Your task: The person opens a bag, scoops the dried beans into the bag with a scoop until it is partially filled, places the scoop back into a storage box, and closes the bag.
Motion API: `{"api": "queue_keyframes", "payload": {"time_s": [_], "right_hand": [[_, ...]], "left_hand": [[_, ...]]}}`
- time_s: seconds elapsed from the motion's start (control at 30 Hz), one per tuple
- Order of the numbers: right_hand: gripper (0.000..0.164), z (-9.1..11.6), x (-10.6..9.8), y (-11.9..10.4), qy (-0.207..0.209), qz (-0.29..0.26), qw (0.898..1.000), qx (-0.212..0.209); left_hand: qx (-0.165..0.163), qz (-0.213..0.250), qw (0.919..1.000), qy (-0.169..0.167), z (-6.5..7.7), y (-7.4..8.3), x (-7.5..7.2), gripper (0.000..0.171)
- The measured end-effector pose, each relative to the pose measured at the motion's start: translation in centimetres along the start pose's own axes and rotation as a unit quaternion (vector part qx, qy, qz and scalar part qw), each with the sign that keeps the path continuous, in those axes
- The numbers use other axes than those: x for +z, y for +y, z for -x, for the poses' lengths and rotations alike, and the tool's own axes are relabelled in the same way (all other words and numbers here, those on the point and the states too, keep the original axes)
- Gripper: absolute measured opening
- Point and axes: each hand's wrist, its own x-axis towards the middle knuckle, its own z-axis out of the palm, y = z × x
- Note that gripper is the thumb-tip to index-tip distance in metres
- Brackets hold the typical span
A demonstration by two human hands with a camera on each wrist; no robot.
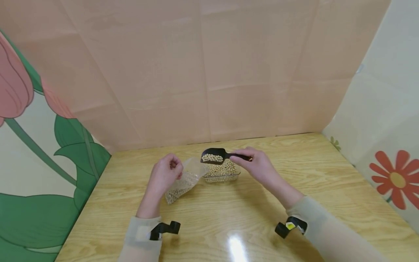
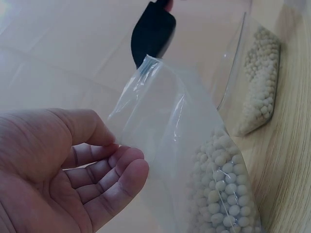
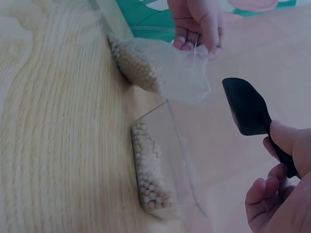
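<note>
My left hand (image 1: 166,170) pinches the top edge of a clear plastic bag (image 2: 160,107) between thumb and forefinger. Pale round beans (image 2: 223,184) fill the bag's lower part, which rests on the table. In my right hand (image 1: 256,162) is the handle of a black scoop (image 3: 245,107), held level with beans (image 1: 212,157) in its bowl. The scoop hangs above a clear plastic box (image 1: 222,178), its tip near the bag's mouth. More of the same beans (image 3: 148,170) lie inside the box.
The wood-grain table (image 1: 212,222) carries the box and bag. A pink covering (image 1: 209,72) stands behind it, with flower-printed panels at left (image 1: 39,153) and right (image 1: 386,120). Both wrists wear black camera mounts.
</note>
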Motion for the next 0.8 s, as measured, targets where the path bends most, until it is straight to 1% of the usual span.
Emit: {"api": "queue_keyframes", "payload": {"time_s": [0.17,0.4,0.57,0.8], "right_hand": [[0.033,-0.1,0.4,-0.7,-0.016,0.009,1.000,-0.016],[0.036,-0.5,1.1,-1.4,-0.039,0.034,0.998,-0.040],[0.034,-0.5,1.6,-2.3,-0.040,0.077,0.994,-0.065],[0.032,-0.7,1.9,-3.2,-0.046,0.138,0.985,-0.090]], "left_hand": [[-0.002,0.000,1.0000,0.003,-0.1,0.0,0.1,0.006],[-0.006,-0.004,1.0000,0.001,-0.1,0.0,0.1,0.006],[-0.012,-0.002,0.9999,-0.003,0.0,0.1,0.2,0.006],[-0.013,-0.002,0.9999,-0.002,0.0,0.1,0.1,0.006]]}}
